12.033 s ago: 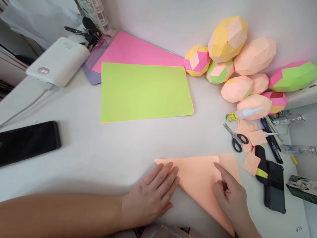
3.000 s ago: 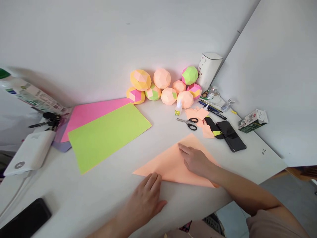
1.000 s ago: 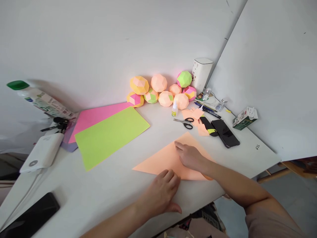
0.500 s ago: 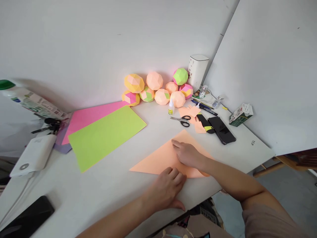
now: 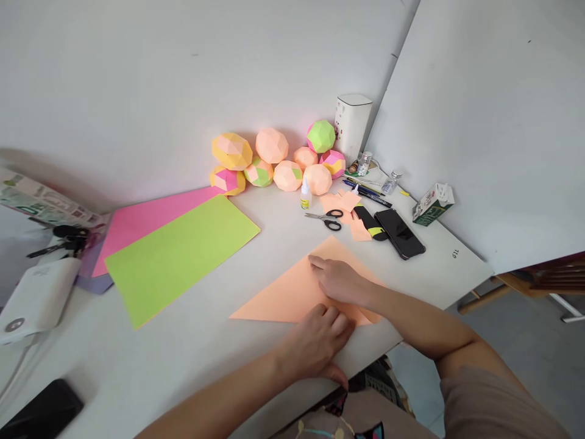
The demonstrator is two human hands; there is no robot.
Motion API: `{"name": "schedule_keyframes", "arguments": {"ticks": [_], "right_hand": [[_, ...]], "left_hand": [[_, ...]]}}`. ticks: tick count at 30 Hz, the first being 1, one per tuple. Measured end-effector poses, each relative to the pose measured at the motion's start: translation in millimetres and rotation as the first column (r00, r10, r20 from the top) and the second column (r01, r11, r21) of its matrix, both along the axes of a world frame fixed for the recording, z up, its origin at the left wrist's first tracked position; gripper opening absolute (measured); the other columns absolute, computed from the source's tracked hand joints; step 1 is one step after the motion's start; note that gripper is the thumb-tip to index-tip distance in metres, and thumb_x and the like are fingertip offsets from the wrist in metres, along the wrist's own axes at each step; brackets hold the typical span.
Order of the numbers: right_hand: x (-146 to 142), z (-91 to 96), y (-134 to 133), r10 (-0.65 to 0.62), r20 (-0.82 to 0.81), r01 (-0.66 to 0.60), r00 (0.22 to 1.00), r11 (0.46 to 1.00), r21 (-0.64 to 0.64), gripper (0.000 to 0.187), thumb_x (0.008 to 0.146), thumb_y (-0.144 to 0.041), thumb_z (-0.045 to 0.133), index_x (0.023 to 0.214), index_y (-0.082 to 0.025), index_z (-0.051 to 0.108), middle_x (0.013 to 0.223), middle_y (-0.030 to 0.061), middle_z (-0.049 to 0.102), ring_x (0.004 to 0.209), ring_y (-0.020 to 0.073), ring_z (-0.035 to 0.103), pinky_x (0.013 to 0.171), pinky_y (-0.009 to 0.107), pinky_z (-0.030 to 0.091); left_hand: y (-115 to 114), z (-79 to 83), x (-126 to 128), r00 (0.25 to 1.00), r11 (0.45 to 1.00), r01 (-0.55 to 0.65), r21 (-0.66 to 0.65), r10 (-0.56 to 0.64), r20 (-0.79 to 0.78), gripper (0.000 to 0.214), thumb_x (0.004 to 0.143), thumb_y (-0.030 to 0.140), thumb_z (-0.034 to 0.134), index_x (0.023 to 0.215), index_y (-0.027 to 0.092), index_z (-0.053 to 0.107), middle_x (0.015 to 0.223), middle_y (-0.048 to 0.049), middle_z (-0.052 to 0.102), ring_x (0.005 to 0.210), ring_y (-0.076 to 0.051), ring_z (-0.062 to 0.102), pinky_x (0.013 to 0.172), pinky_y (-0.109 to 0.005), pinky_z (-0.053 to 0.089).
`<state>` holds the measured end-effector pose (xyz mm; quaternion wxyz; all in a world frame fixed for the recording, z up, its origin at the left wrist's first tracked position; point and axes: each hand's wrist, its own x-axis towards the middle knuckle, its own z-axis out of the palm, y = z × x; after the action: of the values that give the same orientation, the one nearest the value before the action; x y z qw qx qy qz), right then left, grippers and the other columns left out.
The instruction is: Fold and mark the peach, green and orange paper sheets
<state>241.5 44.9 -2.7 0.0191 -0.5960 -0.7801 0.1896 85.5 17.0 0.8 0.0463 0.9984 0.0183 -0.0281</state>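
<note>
A peach sheet of paper [image 5: 278, 296] lies folded on the white table, close to its front edge, with one pointed corner toward the left. My left hand [image 5: 317, 338] presses its curled fingers on the paper's lower part, the thumb held apart below by the table edge. Farther up, my right hand [image 5: 340, 280] holds the paper down, its fingers closed together and the fingertips at the upper left fold edge. Part of the paper is hidden under both hands and the right forearm.
Faceted paper balls [image 5: 287, 175] are stacked along the wall. Scissors [image 5: 326, 218], a glue bottle [image 5: 306, 196], peach scraps [image 5: 360, 230] and a phone [image 5: 400, 233] lie beyond the sheet. Green paper [image 5: 183, 259] and a white power bank [image 5: 39, 299] are on the left.
My left hand has slid right along the paper's lower part. The right hand keeps its place on the fold edge. The whole view has shifted slightly, moving the scene left.
</note>
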Motion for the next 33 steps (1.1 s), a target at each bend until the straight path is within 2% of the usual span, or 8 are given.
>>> {"name": "schedule_keyframes", "arguments": {"ticks": [7,12,16,23,27,28,30,33], "right_hand": [[-1,6.7,-2,-0.041,-0.009,0.041,0.999,0.999,-0.028,0.038,0.088,-0.004,0.04,0.123,-0.017,0.046,0.109,0.0077,0.063,0.073,0.0153,0.058,0.062,0.027,0.037],[-4,16.7,-3,-0.029,0.013,0.029,0.999,0.999,-0.046,0.033,0.083,0.001,0.038,0.109,-0.015,0.052,0.108,0.0078,0.062,0.067,0.0143,0.053,0.056,0.028,0.031],[-4,19.2,-4,-0.082,0.003,0.082,0.997,0.991,-0.104,0.031,0.086,-0.002,0.036,0.108,-0.017,0.052,0.094,0.0046,0.064,0.063,0.0145,0.052,0.056,0.028,0.03],[-4,12.7,-3,0.02,0.067,-0.02,0.998,1.0,0.003,0.037,0.082,0.002,0.04,0.111,-0.014,0.055,0.127,0.0109,0.056,0.072,0.015,0.056,0.057,0.027,0.033],[0,6.8,-2,0.075,0.096,-0.079,0.993,0.996,0.043,0.039,0.081,0.0,0.041,0.114,-0.011,0.057,0.141,0.0125,0.046,0.079,0.0172,0.06,0.061,0.029,0.042],[1,4.3,-1,0.086,0.098,-0.092,0.991,0.994,0.054,0.039,0.081,0.0,0.041,0.116,-0.01,0.057,0.144,0.0133,0.043,0.082,0.0183,0.061,0.063,0.03,0.045],[4,-1.8,-1,0.099,0.095,-0.107,0.991,0.991,0.082,0.041,0.082,-0.001,0.04,0.119,-0.009,0.056,0.146,0.0149,0.04,0.088,0.0201,0.062,0.069,0.032,0.049],[7,-11.3,0,0.117,0.087,-0.127,0.989,0.984,0.125,0.045,0.082,0.0,0.038,0.124,-0.007,0.053,0.145,0.0181,0.041,0.094,0.022,0.063,0.076,0.034,0.052]], "left_hand": [[-4,5.0,15,0.996,1.0,-0.002,-0.007,0.001,-0.092,0.096,0.072,0.086,0.038,0.134,0.013,0.04,0.097,-0.0092,0.052,0.078,-0.023,0.05,0.058,-0.033,0.032],[-6,5.9,23,0.993,0.999,-0.016,0.046,0.022,-0.113,0.094,0.07,0.088,0.035,0.128,0.015,0.044,0.092,-0.0091,0.052,0.075,-0.023,0.051,0.055,-0.03,0.03],[-7,5.7,27,0.995,0.998,0.0,0.066,0.007,-0.097,0.095,0.07,0.089,0.031,0.125,0.013,0.047,0.092,-0.0104,0.053,0.075,-0.023,0.052,0.054,-0.03,0.031],[-16,2.8,34,0.999,1.0,0.026,0.005,-0.026,-0.021,0.092,0.074,0.085,0.035,0.125,0.01,0.046,0.093,-0.0098,0.054,0.08,-0.025,0.052,0.06,-0.034,0.036],[-17,-2.3,28,0.999,0.995,0.018,-0.099,-0.014,0.04,0.084,0.081,0.078,0.036,0.129,0.01,0.044,0.1,-0.0111,0.056,0.087,-0.026,0.052,0.068,-0.037,0.042],[-16,-4.0,23,0.998,0.993,-0.014,-0.118,0.022,0.062,0.077,0.083,0.075,0.036,0.127,0.011,0.046,0.101,-0.0105,0.056,0.086,-0.024,0.053,0.069,-0.036,0.043],[-13,-8.0,11,0.976,0.98,-0.189,-0.07,0.195,0.095,0.06,0.09,0.06,0.043,0.127,0.012,0.047,0.107,-0.0109,0.056,0.086,-0.022,0.054,0.07,-0.035,0.046],[-4,-14.1,-12,0.873,0.875,-0.483,0.035,0.478,0.097,0.025,0.094,0.026,0.042,0.108,0.011,0.058,0.103,-0.0119,0.056,0.073,-0.019,0.056,0.061,-0.032,0.047]]}}
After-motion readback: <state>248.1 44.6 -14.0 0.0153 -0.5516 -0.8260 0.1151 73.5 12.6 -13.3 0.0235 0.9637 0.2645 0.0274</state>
